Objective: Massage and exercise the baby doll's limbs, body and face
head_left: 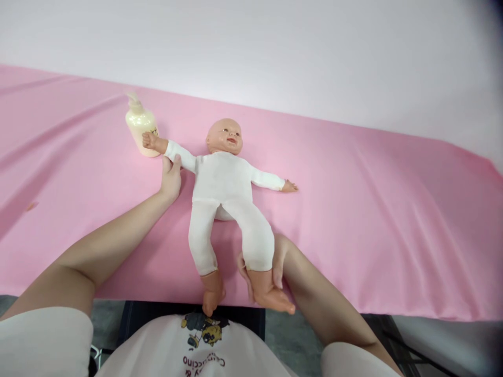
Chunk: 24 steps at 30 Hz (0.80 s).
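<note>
A baby doll (223, 180) with a white cloth body lies face up on a pink cloth, its feet towards me. My left hand (172, 177) is closed on the doll's outstretched arm on the left, thumb on the white sleeve and the other fingers mostly hidden. Around the doll's lower leg on the right, my right hand (278, 262) is wrapped from behind, with fingertips showing on both sides of the ankle. A cream-coloured pump bottle (139, 123) stands just behind the doll's fist on the left.
The pink cloth (393, 225) covers the table and has several folds. A white wall or sheet (275, 52) rises behind its far edge. The table's near edge runs just in front of my body, and the doll's feet reach it.
</note>
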Each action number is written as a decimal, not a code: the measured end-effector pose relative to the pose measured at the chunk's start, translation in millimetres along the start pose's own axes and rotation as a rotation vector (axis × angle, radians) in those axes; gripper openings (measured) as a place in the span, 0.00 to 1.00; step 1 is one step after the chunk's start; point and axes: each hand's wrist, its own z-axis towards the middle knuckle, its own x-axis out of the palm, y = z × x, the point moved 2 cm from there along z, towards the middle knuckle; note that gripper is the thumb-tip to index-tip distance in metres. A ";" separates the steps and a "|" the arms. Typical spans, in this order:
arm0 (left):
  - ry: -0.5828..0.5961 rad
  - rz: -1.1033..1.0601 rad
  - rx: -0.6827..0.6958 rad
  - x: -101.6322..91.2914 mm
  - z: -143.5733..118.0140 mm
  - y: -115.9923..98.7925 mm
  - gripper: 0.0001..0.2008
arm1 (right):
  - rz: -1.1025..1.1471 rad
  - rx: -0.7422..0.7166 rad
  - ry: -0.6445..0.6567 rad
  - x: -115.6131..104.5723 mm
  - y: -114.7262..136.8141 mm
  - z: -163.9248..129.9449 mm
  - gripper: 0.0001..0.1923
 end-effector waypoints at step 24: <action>0.479 0.485 0.404 16.2 -21.6 -38.9 0.21 | 0.218 -0.433 -0.468 -16.5 8.6 -4.3 0.35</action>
